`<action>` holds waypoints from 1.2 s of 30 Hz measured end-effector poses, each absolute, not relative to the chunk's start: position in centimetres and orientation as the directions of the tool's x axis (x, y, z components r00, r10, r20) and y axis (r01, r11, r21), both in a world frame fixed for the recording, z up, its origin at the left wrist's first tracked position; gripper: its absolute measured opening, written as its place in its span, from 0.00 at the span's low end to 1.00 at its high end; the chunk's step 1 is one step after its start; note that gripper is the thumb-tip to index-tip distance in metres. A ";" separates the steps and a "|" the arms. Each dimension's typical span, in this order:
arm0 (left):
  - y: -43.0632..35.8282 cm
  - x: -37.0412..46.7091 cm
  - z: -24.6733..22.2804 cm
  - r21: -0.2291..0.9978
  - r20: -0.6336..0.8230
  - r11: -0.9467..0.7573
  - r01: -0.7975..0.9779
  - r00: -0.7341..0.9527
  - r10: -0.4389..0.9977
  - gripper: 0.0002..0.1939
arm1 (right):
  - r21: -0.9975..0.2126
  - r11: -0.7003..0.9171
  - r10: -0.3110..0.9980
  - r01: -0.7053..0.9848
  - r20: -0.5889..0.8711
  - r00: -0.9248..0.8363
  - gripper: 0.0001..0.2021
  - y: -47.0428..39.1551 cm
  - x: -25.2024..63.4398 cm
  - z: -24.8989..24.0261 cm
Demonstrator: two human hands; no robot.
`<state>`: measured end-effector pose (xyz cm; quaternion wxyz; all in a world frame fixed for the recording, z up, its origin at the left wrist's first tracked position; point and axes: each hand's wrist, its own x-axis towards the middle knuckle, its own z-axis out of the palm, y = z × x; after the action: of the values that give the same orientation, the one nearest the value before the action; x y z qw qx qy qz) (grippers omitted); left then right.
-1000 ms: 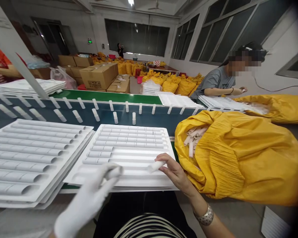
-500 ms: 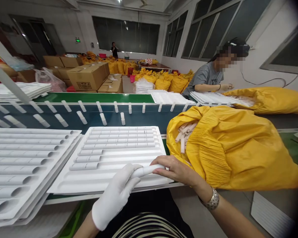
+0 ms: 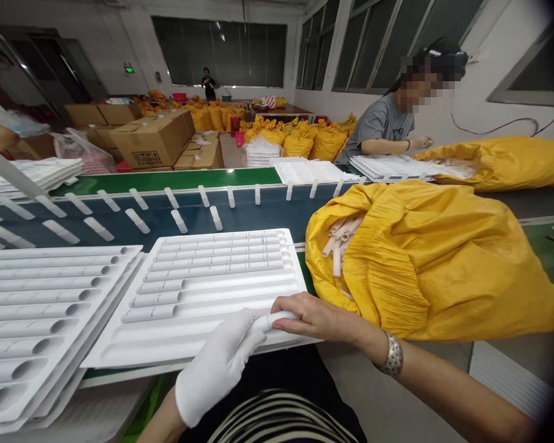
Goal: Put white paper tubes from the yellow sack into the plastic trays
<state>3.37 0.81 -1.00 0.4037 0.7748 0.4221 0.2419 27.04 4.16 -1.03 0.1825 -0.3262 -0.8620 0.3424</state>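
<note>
Over the tray (image 3: 240, 280), bare grooves leave a low way in on the right of the middle rows and along the near rows left of the left hand (image 3: 224, 357). The tube (image 3: 277, 320) between that hand and the right hand (image 3: 311, 317) bars the near middle. Far rows are full. A stack (image 3: 88, 311) hems the left; the sack (image 3: 443, 264) crowds the right, its mouth open toward the tray. Behind, pegs (image 3: 216, 218) jut from a panel (image 3: 268, 215).
</note>
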 end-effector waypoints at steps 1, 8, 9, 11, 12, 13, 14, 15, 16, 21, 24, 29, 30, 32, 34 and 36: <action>1.1 3.5 -0.9 0.799 0.034 -0.351 0.488 0.547 0.836 0.15 | -0.693 0.566 0.679 0.447 0.084 -0.730 0.17 4.4 27.1 -0.7; 11.5 4.0 1.1 0.640 0.120 -0.418 0.645 0.454 0.883 0.09 | -0.664 0.423 0.864 0.617 0.092 -0.494 0.22 9.1 33.1 0.1; 14.1 4.0 1.3 0.676 0.121 -0.365 0.640 0.392 0.912 0.09 | -0.616 0.397 0.904 0.680 0.134 -0.406 0.19 10.3 34.7 -0.5; 19.7 4.3 1.1 0.704 0.115 -0.282 0.651 0.287 0.951 0.06 | -0.426 0.375 0.926 0.823 0.208 -0.314 0.14 12.4 37.4 -2.2; 22.4 4.5 0.8 0.705 0.103 -0.246 0.665 0.248 0.963 0.07 | -0.333 0.348 0.933 0.876 0.212 -0.290 0.14 13.3 38.5 -3.2; 25.0 4.8 0.3 0.705 0.077 -0.207 0.678 0.217 0.973 0.08 | -0.277 0.319 0.941 0.906 0.209 -0.268 0.15 14.0 39.3 -4.2; 27.3 5.3 -0.3 0.702 0.043 -0.168 0.692 0.195 0.980 0.10 | -0.218 0.285 0.950 0.934 0.192 -0.245 0.15 14.5 39.9 -5.2; 29.3 5.7 -1.1 0.695 0.003 -0.133 0.707 0.181 0.983 0.11 | -0.168 0.248 0.961 0.954 0.167 -0.220 0.16 14.8 40.2 -6.0; 30.9 6.1 -1.8 0.686 -0.037 -0.101 0.721 0.173 0.984 0.12 | -0.123 0.216 0.970 0.969 0.143 -0.198 0.16 14.9 40.4 -6.8; 34.4 6.9 -4.5 0.627 -0.187 -0.018 0.779 0.173 0.967 0.16 | -0.014 0.169 0.983 0.985 0.081 -0.167 0.16 14.5 40.2 -8.3; 34.7 6.6 -4.7 0.584 -0.219 -0.013 0.812 0.173 0.960 0.16 | -0.031 0.183 0.976 0.983 0.127 -0.178 0.15 14.1 40.2 -8.0; 34.0 5.2 -2.3 0.530 -0.122 -0.079 0.845 0.168 0.978 0.16 | -0.111 0.276 0.946 0.955 0.208 -0.249 0.17 12.7 40.6 -8.1; 33.4 4.3 -1.4 0.523 -0.076 -0.100 0.847 0.164 0.984 0.17 | -0.141 0.309 0.935 0.940 0.223 -0.274 0.19 12.3 40.9 -8.5; 31.3 1.2 0.6 0.508 0.023 -0.143 0.849 0.153 0.988 0.16 | -0.201 0.368 0.915 0.908 0.251 -0.316 0.21 11.7 41.9 -9.7; 27.5 -3.1 2.4 0.489 0.105 -0.179 0.853 0.146 0.984 0.14 | -0.226 0.381 0.910 0.897 0.264 -0.320 0.17 11.6 43.1 -11.3; 22.2 -7.6 3.7 0.463 0.147 -0.199 0.864 0.147 0.978 0.10 | -0.221 0.361 0.907 0.906 0.310 -0.286 0.12 12.1 44.1 -12.5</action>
<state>-7.63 22.19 3.69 0.1357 0.7449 0.6181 0.2112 44.12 12.06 -12.55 0.1939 -0.5651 -0.8019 0.0010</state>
